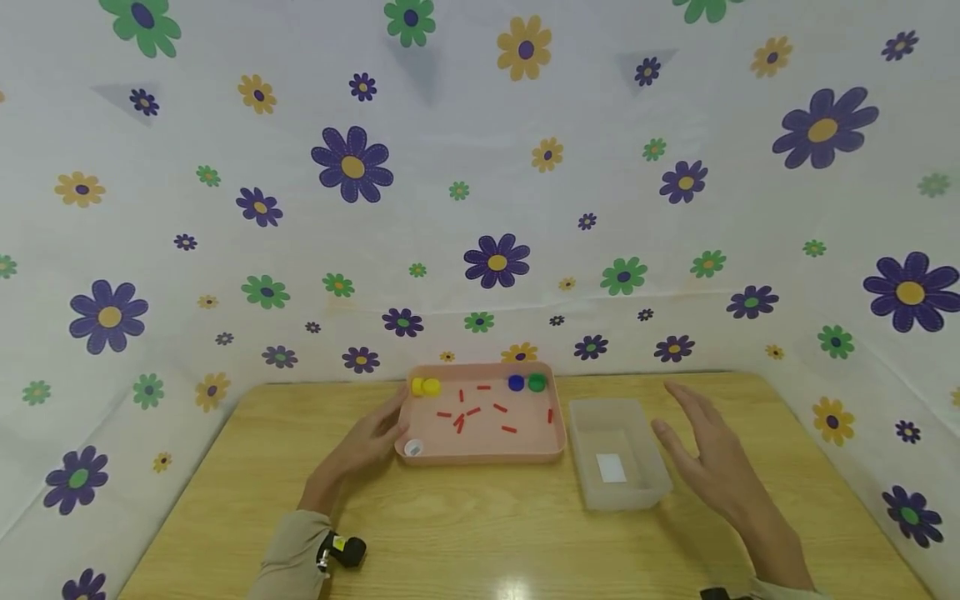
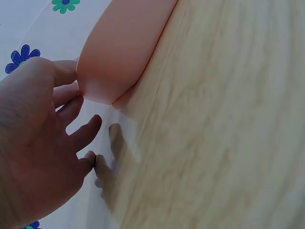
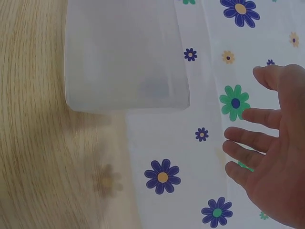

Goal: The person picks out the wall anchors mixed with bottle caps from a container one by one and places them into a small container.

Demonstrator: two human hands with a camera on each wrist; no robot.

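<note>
My left hand [image 1: 365, 440] is at the left end of a shallow pink tray [image 1: 480, 458], thumb and fingers pinching its rim. In the left wrist view the tray's outer wall [image 2: 114, 52] meets these fingertips, while the other fingers hang loosely below. Inside the tray lie several short red sticks [image 1: 500, 408], two yellow caps [image 1: 431, 387], a blue cap [image 1: 516, 382], a green cap [image 1: 536, 382] and a white round piece [image 1: 413, 447]. My right hand [image 1: 712, 462] hovers with spread fingers, holding nothing, right of a translucent plastic box [image 1: 656, 467].
The box stands beside the tray's right end, with a white label [image 1: 611, 467] showing at its bottom. Both rest on a wooden table [image 1: 480, 533]. A flower-printed white cloth [image 1: 420, 250] rises behind the table and along its sides.
</note>
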